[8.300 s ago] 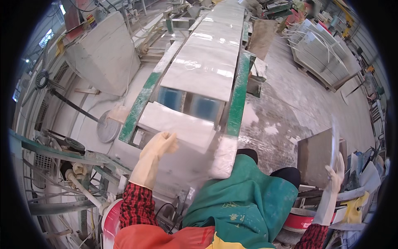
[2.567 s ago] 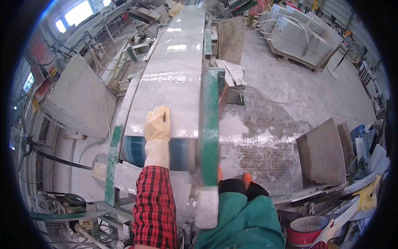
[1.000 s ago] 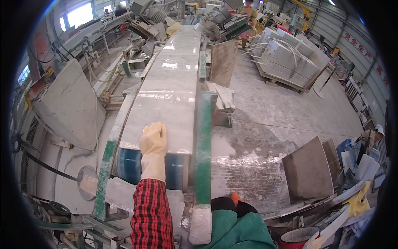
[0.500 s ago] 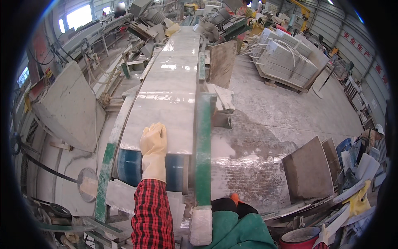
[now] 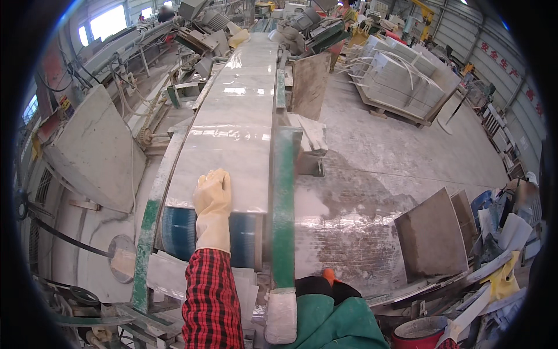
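My left hand (image 5: 213, 195), in a cream rubber glove under a red-and-black checked sleeve, rests on the near end of a glossy pale stone slab (image 5: 238, 174). Its fingers look curled in, and no object shows in them; the palm side is hidden. The slab lies on a conveyor with a blue ribbed belt (image 5: 179, 232), which shows at its near end below the slab edge. More shiny slabs run away in line along the conveyor. Low at the right edge, my right hand (image 5: 453, 330) is only partly visible beside a pale strip; its fingers cannot be made out.
A green rail (image 5: 283, 232) borders the conveyor on the right, its end wrapped in white. Stone panels (image 5: 431, 232) lean at the right, near a red bucket (image 5: 419, 334). Behind stands a pallet of strapped slabs (image 5: 401, 81). Machine heads (image 5: 215, 29) flank the conveyor's far end.
The view has shifted slightly. My left hand stays at nearly the same place on the slab.
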### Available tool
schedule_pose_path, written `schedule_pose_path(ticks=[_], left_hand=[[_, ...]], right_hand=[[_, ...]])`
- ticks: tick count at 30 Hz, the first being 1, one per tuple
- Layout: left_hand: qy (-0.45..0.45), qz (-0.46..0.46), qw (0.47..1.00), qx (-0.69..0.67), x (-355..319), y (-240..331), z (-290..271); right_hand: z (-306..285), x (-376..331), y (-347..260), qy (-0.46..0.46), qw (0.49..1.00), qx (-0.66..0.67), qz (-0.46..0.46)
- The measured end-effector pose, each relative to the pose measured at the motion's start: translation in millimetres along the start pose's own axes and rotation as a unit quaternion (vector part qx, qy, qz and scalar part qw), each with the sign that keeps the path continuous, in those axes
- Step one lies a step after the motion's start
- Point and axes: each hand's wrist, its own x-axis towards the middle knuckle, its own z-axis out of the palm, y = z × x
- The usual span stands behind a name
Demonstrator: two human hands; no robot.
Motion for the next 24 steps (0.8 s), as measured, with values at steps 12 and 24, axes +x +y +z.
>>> schedule_pose_path(ticks=[12, 24], left_hand=[[-0.009, -0.003, 1.0, -0.015, 5, 0, -2], [-0.026, 0.004, 0.999, -0.042, 8, -6, 0]], right_hand=[[7, 7, 15, 0.005, 0.999, 0.034, 0.023], [94, 105, 78, -0.07, 0.812, 0.535, 0.225]])
